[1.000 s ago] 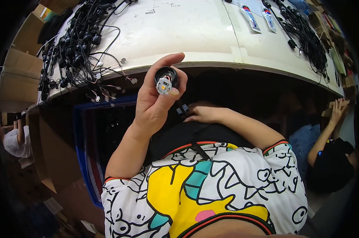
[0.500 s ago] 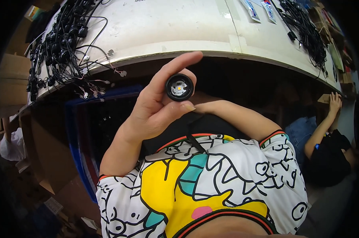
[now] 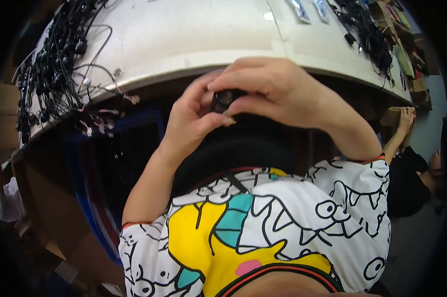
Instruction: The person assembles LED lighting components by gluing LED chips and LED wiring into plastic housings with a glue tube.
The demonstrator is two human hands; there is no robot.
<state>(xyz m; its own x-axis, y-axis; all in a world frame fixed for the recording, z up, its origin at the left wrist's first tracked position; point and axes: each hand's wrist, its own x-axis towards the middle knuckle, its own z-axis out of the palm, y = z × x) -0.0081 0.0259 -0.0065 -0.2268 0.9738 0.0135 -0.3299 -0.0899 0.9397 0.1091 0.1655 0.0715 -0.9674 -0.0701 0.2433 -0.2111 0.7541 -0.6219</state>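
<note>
In front of my chest, just off the table's near edge, both hands meet around a small round black LED lamp housing (image 3: 222, 101). My left hand (image 3: 186, 114) is closed around it from the left, its thumb below the rim. From the right, my right hand (image 3: 285, 89) curls over it, with fingers at the top of the rim and the thumb underneath. The fingers partly cover the lamp's face, which looks dark and blurred. Whether the right fingers also pinch a separate small part is hidden.
The white table (image 3: 184, 34) lies ahead. Tangled black cables (image 3: 55, 74) with small round ends hang over its left edge; another cable bundle (image 3: 367, 37) lies right, near small blue-white packets (image 3: 300, 11). A blue-rimmed crate (image 3: 87, 190) stands lower left. A co-worker's hand (image 3: 406, 120) shows far right.
My right hand has come up from low behind the left hand and closed on the lamp housing. The lit-looking LED face, plain before, is now partly covered. The view has shifted slightly.
</note>
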